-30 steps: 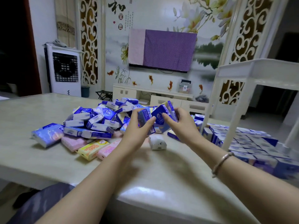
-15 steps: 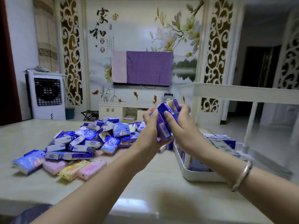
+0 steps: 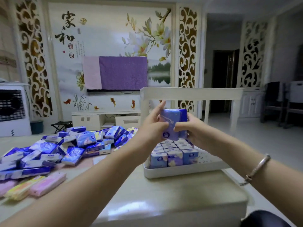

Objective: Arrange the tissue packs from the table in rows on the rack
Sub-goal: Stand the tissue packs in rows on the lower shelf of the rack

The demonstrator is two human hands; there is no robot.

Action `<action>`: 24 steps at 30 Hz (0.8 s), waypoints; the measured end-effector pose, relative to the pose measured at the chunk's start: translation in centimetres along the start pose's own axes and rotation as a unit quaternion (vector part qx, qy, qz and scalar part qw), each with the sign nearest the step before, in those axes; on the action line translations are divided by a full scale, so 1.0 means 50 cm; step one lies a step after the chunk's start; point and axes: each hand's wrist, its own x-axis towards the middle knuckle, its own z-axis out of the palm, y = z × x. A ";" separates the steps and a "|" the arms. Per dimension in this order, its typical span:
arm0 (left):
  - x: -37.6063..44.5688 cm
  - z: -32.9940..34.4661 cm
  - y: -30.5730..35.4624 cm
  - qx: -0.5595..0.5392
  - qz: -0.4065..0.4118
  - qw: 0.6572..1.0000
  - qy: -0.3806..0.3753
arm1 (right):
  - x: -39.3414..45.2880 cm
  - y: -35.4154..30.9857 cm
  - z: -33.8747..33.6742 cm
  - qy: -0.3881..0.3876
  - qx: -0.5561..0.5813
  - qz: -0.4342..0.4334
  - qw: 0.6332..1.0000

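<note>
Both my hands hold a small bunch of blue tissue packs [image 3: 174, 123] upright in the air, above the lower tray of the white rack [image 3: 185, 172]. My left hand [image 3: 152, 126] grips the bunch from the left, my right hand [image 3: 191, 130] from the right. Rows of blue tissue packs [image 3: 173, 151] stand in the tray's left part. A loose pile of blue tissue packs [image 3: 68, 148] lies on the table to the left, with pink and yellow packs [image 3: 34, 187] at its near edge.
The rack's upper shelf [image 3: 191, 94] spans just above and behind my hands, carried on white posts. The beige table [image 3: 160, 202] ends close behind the rack on the right. A TV cabinet, an air cooler and chairs stand farther back.
My hands have carried the held packs from over the pile to the right, to above the rack's lower tray. The view has swung right with them.
</note>
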 end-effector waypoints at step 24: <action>0.204 0.038 -0.247 0.586 -0.095 0.795 -0.122 | 0.169 0.311 -0.203 0.099 -0.006 0.170 0.980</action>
